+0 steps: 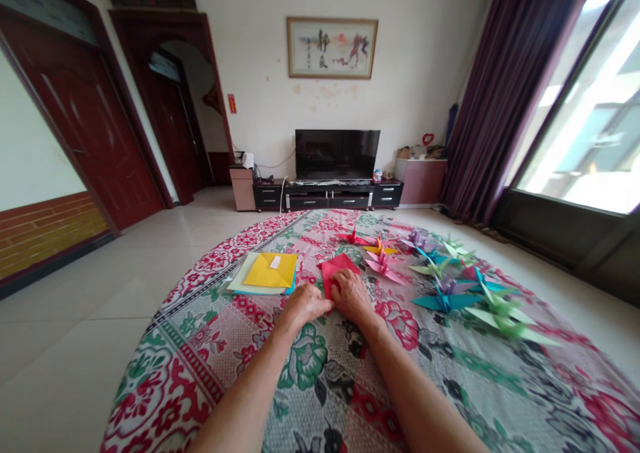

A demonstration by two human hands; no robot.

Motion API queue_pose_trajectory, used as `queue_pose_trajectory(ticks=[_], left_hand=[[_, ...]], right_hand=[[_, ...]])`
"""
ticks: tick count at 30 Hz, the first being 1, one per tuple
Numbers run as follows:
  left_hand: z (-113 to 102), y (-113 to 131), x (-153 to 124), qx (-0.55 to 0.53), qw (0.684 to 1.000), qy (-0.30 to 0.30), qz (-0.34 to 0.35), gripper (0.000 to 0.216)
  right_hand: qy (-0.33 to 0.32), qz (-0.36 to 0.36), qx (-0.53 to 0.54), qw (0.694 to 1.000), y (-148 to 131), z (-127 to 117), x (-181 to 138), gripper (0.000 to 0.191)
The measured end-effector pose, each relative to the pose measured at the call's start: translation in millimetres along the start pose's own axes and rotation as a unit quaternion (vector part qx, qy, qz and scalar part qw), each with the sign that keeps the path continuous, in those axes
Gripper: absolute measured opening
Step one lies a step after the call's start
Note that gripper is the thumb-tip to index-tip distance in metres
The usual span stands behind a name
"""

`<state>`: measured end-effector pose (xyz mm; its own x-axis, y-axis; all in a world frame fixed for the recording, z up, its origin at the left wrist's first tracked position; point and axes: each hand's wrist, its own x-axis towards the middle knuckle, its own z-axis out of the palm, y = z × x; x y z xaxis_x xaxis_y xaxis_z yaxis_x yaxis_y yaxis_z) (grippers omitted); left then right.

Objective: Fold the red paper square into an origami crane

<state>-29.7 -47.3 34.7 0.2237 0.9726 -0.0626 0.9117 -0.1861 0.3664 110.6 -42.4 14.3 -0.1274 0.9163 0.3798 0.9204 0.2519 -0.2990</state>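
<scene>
A folded sheet of red origami paper lies on the patterned tablecloth in front of me. My right hand rests on its lower part with curled fingers, pressing it down and covering that part. At the paper's lower left edge, my left hand has its fingers closed, the tips at the paper and close to the right hand. To the left is a stack of paper sheets, a yellow sheet on top with a small white scrap. Folded paper cranes spread to the right, among them a red crane and a blue crane.
The round table wears a floral tablecloth. More cranes, such as a green one, stand near its right side. Beyond it are a television on a low cabinet, a purple curtain and red doors.
</scene>
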Motion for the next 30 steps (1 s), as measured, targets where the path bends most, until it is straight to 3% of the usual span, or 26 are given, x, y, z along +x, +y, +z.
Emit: queue_pose_trajectory(ticks=[14, 23, 27, 30], left_hand=[[-4.6, 5.7, -6.6, 0.012, 1.0, -0.008, 0.021, 0.027], [-8.4, -0.3, -7.5, 0.002, 0.997, -0.049, 0.053, 0.022], [-9.1, -6.7, -5.5, -0.092, 0.988, -0.122, 0.014, 0.02], [-6.1, -8.9, -1.9, -0.155, 0.98, -0.122, -0.04, 0.028]], right_hand=[[0.006, 0.0, -0.003, 1.0, -0.3, -0.3, -0.4, 0.023], [0.002, -0.001, -0.009, 1.0, 0.6, 1.4, 0.1, 0.024], [0.01, -0.005, -0.009, 1.0, 1.6, 2.9, -0.3, 0.024], [0.012, -0.009, -0.001, 1.0, 1.8, 3.0, 0.2, 0.022]])
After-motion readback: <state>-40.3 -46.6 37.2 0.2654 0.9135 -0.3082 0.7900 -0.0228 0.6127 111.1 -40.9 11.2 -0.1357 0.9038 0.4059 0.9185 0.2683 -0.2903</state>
